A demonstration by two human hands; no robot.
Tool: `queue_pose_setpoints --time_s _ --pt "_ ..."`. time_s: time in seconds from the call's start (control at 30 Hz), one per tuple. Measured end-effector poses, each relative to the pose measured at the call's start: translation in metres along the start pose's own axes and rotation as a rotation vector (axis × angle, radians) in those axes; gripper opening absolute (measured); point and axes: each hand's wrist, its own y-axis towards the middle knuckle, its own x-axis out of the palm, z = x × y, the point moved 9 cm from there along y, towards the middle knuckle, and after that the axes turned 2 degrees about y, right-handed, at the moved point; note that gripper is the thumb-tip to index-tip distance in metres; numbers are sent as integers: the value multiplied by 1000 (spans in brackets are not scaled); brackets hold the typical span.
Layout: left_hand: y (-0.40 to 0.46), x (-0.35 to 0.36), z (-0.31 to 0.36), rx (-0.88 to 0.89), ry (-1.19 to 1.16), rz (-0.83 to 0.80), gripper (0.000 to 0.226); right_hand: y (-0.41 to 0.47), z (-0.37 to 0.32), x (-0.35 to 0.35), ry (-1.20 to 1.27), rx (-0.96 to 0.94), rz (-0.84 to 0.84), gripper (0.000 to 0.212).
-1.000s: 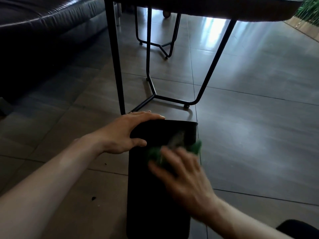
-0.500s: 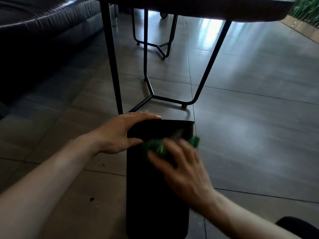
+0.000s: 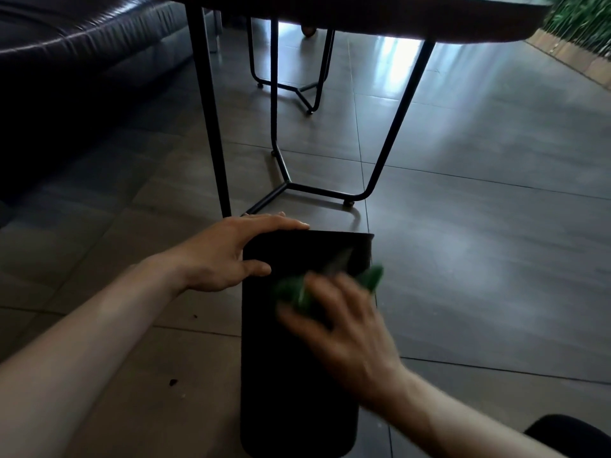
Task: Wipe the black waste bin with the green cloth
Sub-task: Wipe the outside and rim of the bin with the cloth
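The black waste bin point(image 3: 284, 385) lies tipped on the tiled floor, its long side facing up and its far end near the table legs. My left hand point(image 3: 228, 256) grips the bin's far left corner, fingers over the end and thumb on the top face. My right hand point(image 3: 340, 325) is blurred with motion and presses the green cloth point(image 3: 372, 279) flat against the bin's upper face near the far end. Most of the cloth is hidden under my fingers; green shows at both sides.
A table with thin black metal legs point(image 3: 211, 127) stands just beyond the bin. A dark leather sofa point(image 3: 72, 61) fills the upper left. Green plants point(image 3: 585, 18) show at the top right. Small crumbs point(image 3: 172, 382) lie on the floor left of the bin.
My right hand with the cloth has slid slightly back toward me and to the right across the bin's top face. My left hand has kept its grip on the corner.
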Motion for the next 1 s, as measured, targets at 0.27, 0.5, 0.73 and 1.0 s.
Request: queue_pose_setpoints --time_s 0.27,0.5,0.73,1.0 --pt "1 2 4 7 3 0 82 -11 -9 -2 42 -211 -99 36" --pt "4 4 6 11 -12 -28 83 -10 -13 0 13 -123 -50 38" --pt "3 2 7 14 7 -22 81 0 17 -18 34 -118 -21 36" --pt "3 2 10 27 4 -14 82 -35 -33 2 72 -214 -98 26"
